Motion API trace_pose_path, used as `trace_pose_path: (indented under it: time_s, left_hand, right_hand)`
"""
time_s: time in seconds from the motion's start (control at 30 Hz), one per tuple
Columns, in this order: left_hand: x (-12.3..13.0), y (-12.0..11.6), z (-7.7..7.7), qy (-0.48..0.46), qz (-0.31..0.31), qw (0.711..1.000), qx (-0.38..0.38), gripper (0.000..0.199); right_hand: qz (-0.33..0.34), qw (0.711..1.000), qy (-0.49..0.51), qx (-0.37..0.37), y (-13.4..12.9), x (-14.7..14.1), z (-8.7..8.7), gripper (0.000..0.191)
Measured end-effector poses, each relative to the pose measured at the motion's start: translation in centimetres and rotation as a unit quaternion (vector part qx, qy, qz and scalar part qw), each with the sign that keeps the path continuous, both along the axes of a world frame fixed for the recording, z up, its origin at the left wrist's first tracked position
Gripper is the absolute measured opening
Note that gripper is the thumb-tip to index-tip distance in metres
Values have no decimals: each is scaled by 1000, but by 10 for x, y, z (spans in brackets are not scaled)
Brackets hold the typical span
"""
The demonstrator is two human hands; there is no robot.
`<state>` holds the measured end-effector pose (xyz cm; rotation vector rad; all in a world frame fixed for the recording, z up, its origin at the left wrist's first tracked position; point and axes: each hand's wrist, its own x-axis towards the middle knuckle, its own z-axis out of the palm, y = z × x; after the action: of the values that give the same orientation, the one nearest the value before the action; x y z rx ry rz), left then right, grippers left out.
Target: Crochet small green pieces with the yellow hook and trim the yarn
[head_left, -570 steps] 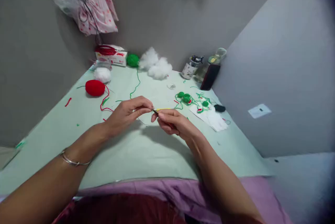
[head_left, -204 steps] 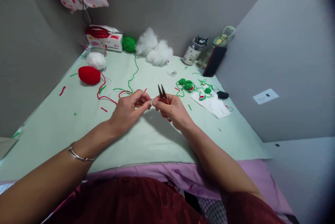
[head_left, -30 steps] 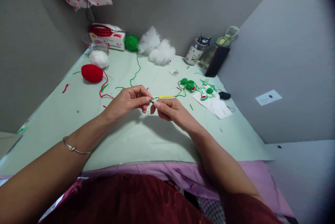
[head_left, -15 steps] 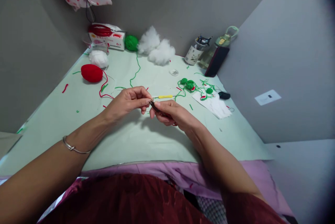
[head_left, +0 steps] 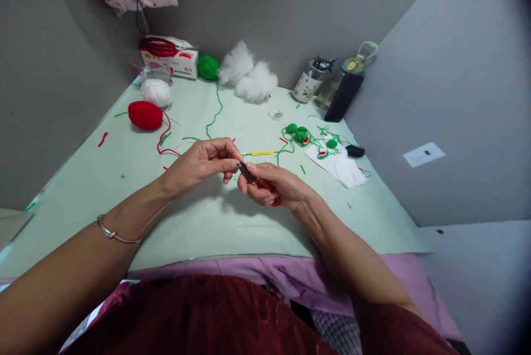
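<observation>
My right hand [head_left: 269, 182] is wrapped round a pair of pliers [head_left: 248, 173] with dark metal jaws and red handles. Their tip points up and left, right at the fingertips of my left hand [head_left: 213, 158]. Thumb and forefinger of that hand are pinched together; whatever they hold is too small or hidden to name. Just beyond the fingers lies a crochet hook [head_left: 262, 152] with a yellow grip. Green yarn [head_left: 286, 147] trails over the table near it.
On the pale green table [head_left: 182, 228] are red [head_left: 145, 115], white [head_left: 156, 92] and green [head_left: 208, 67] yarn balls, fluffy stuffing [head_left: 255, 83], a tissue pack [head_left: 185, 64], a pen cup [head_left: 307, 87], a phone [head_left: 344, 98] and small green crocheted pieces [head_left: 301, 134] beside white tissue [head_left: 338, 167].
The pliers have turned slightly in my right hand, so more of the jaws and red handles shows. My left hand stays pinched in nearly the same place.
</observation>
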<state>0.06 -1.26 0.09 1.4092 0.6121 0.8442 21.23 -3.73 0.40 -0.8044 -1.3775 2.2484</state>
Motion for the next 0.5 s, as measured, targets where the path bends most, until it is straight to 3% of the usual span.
trace_pose_path:
  time_s: [0.13,0.23,0.37,0.5]
  left_hand:
    - [1,-1,0,-8,-2,1000,-19,16]
    - [4,-2,2,-29,18,998,-62,17]
    - [6,-1,2,-44,88,990,-98,16]
    - [7,1,-1,-57,136,985,-96,16]
  right_hand:
    - [0,1000,-2,4,-1,-2,0,48]
    - [-43,995,-37,84,-3,-2,5,53]
    - [-100,962,-120,223,-4,1,12,53]
    - [-220,927,-163,256,-3,-2,10,42]
